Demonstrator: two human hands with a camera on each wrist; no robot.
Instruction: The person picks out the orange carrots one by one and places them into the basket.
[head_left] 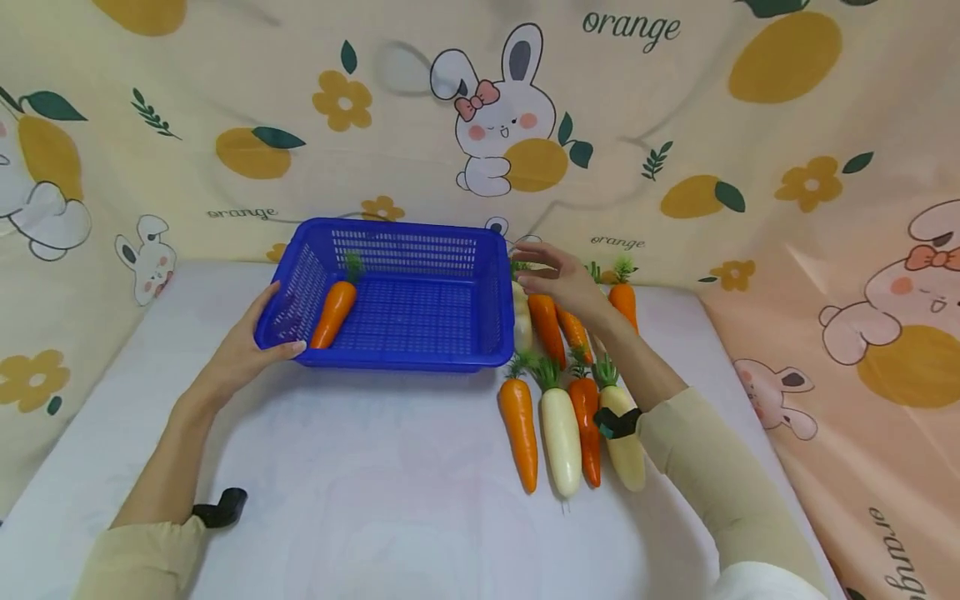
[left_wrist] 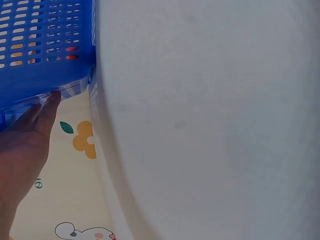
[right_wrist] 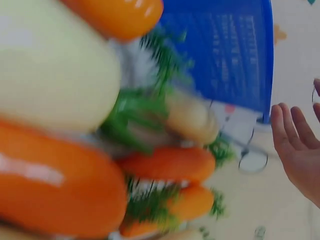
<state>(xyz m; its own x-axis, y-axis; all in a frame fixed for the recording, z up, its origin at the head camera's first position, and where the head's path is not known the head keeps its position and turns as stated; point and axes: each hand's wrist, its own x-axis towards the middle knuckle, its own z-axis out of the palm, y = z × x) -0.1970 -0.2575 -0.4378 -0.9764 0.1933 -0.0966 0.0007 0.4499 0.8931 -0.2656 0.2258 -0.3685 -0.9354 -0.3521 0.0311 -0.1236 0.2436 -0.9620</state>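
Note:
A blue plastic basket (head_left: 405,358), tilted toward the camera, holds one orange toy carrot (head_left: 334,313) at its left side. My left hand (head_left: 243,346) grips the basket's left end, thumb over the front corner and fingers along the outer side. In the left wrist view, the fingers (left_wrist: 49,112) lie under the basket's rim. My right hand (head_left: 566,287) hovers by the basket's right end, above the back carrots, with nothing in it. Its fingers look loosely spread in the right wrist view, near the basket's corner.
Right of the basket, a front row has a carrot (head_left: 519,433), a white radish (head_left: 561,442), another carrot (head_left: 585,429) and a yellowish radish (head_left: 628,454). Behind them lie more carrots (head_left: 546,325) and a pale radish (head_left: 522,317). A printed cloth (head_left: 405,167) hangs behind the white table (head_left: 360,483).

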